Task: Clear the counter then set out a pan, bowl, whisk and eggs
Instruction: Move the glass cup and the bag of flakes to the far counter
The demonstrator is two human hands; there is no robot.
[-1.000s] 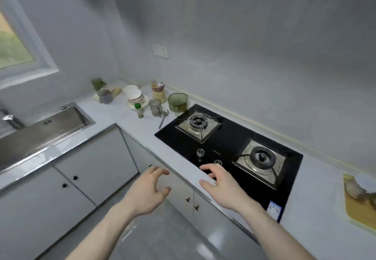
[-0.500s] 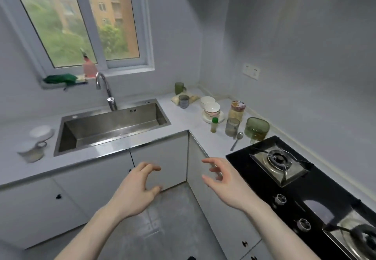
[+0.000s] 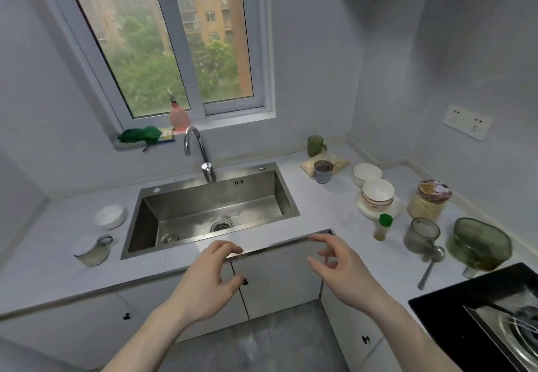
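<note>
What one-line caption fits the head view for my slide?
Both bare hands, left hand and right hand, hover open and empty before the sink; dishes crowd the counter.

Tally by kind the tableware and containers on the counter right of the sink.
Mugs and glasses: 3 (green mug, dark glass, grey glass)
White bowls seen: 2 (rear bowl, front bowl)
Plate: 1
Jar: 1
Green-capped bottle: 1
Spoon: 1
Green container: 1
Total: 10

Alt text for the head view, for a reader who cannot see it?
Two empty hands, left and right, hover open before a steel sink under a window. Bowls, cups and a jar crowd the counter on the right.
</note>
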